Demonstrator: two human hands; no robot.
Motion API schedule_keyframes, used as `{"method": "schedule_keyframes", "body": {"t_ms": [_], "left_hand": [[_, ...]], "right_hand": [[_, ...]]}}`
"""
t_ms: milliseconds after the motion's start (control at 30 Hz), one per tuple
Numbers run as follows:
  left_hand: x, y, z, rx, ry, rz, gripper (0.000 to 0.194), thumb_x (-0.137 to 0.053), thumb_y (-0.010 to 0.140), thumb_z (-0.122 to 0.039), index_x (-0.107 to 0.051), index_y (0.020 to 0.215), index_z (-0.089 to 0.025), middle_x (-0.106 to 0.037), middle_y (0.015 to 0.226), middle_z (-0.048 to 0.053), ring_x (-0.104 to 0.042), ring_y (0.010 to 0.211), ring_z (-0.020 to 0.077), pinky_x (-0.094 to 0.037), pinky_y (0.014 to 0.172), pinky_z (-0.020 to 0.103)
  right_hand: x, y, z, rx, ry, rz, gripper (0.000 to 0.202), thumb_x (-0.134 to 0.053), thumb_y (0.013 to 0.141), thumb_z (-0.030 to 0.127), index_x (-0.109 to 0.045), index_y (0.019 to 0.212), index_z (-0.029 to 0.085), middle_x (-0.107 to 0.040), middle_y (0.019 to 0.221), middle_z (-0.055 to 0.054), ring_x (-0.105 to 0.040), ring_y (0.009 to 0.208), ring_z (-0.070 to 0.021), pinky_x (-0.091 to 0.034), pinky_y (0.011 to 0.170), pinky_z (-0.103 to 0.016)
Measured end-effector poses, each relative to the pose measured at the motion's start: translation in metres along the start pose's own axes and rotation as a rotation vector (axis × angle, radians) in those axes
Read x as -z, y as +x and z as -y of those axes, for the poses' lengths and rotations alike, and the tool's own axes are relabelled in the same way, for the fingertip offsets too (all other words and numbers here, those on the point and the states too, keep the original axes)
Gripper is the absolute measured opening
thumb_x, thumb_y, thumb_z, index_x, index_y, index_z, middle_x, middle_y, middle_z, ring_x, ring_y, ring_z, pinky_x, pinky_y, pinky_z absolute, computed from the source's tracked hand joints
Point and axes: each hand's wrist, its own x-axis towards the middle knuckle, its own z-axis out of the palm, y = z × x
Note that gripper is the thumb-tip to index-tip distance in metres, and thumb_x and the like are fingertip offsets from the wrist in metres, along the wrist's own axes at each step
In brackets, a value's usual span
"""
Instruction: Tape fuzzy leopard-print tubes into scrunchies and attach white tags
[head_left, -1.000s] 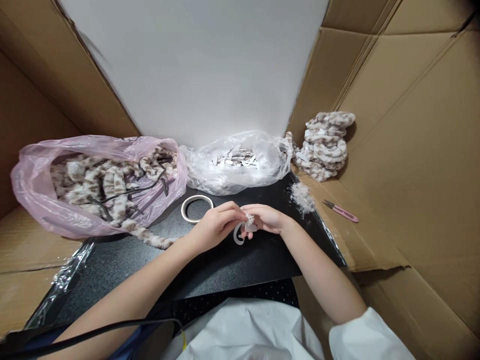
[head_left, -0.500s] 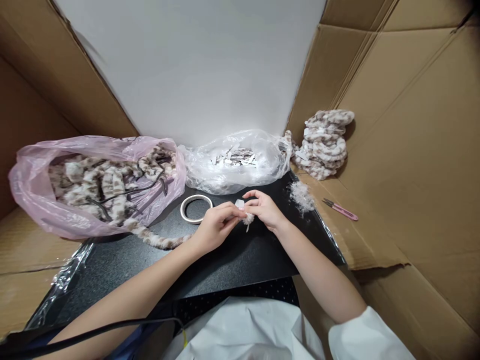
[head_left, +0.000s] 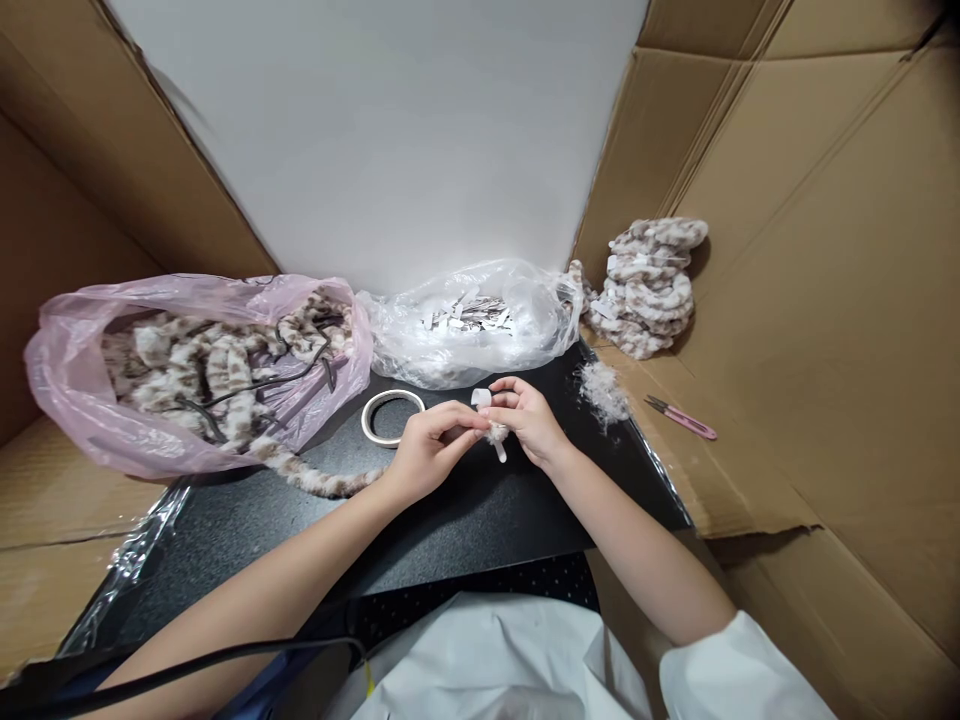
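Since both sets of fingers are bunched up at one tiny spot, you have to squint: the left hand (head_left: 435,445) has thumb and index pinching the edge of a small, fluffy cream tuft (head_left: 496,433), while the right hand (head_left: 532,425) has its thumb and bent fingers closed on a thin, flat white curled strip (head_left: 481,398). All of that is held up over the front middle of the black speckled counter (head_left: 450,545). A white tail end (head_left: 501,453) pokes out below the tuft, can't tell if it's the same strip. I'd guess everything there weighs next to nothing: the tuft soft and squishy, likely to shed, the strip springy, smooth and a bit slippery, easy to crease. Personally I'd grip the tuft at its base, not the loose hairs, and take the strip by its flat faces near the fluff so it can't spring away. Just past the left hand sits a cream ring-shaped tape roll (head_left: 365,420), and a brown-and-white plush rope (head_left: 322,483) runs from the pink plastic bag (head_left: 60,370) to behind the left wrist. Further out there's a clear plastic bag (head_left: 405,350) of white strips, some loose pale fluff (head_left: 604,393), pink-handled snips (head_left: 694,426) and a brown-and-white plush stack (head_left: 660,300).
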Motion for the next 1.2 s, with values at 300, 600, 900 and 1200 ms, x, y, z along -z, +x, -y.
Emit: {"method": "schedule_keyframes", "body": {"t_ms": [300, 600, 900, 1200], "left_hand": [[0.003, 0.001, 0.001, -0.102, 0.083, 0.01, 0.014, -0.059, 0.086, -0.021, -0.073, 0.087, -0.02, -0.066, 0.084, 0.005, -0.062, 0.074, 0.014, -0.046, 0.068, 0.025], [-0.007, 0.002, 0.003, 0.281, -0.207, -0.102, 0.023, -0.073, 0.074, -0.036, -0.063, 0.079, -0.016, -0.065, 0.073, 0.001, -0.059, 0.066, 0.0133, -0.046, 0.062, 0.024], [-0.006, 0.004, 0.009, 0.399, -0.275, -0.086, 0.028, -0.076, 0.069, -0.035, -0.064, 0.082, -0.013, -0.068, 0.079, 0.004, -0.063, 0.074, 0.0165, -0.049, 0.071, 0.027], [-0.003, 0.005, 0.014, 0.394, -0.102, 0.077, 0.027, -0.065, 0.078, -0.037, -0.069, 0.088, -0.012, -0.067, 0.073, 0.005, -0.06, 0.067, 0.0168, -0.045, 0.063, 0.026]], "right_hand": [[0.0, -0.002, 0.001, -0.043, 0.0, 0.015, 0.046, -0.082, 0.047, 0.02, -0.053, 0.083, 0.018, -0.065, 0.065, 0.005, -0.059, 0.053, -0.0093, -0.047, 0.049, -0.02], [0.001, -0.001, -0.003, -0.009, -0.007, 0.007, 0.042, -0.08, 0.049, 0.02, -0.053, 0.082, 0.019, -0.062, 0.062, 0.007, -0.057, 0.05, -0.0091, -0.047, 0.049, -0.022], [0.0, -0.002, -0.004, 0.031, -0.104, 0.016, 0.045, -0.082, 0.048, 0.023, -0.05, 0.08, 0.019, -0.062, 0.057, 0.008, -0.057, 0.049, -0.0099, -0.046, 0.053, -0.023], [0.003, -0.003, -0.012, 0.203, -0.382, 0.075, 0.034, -0.074, 0.06, 0.023, -0.05, 0.083, 0.02, -0.062, 0.064, 0.006, -0.06, 0.059, -0.0124, -0.048, 0.065, -0.028]]}}
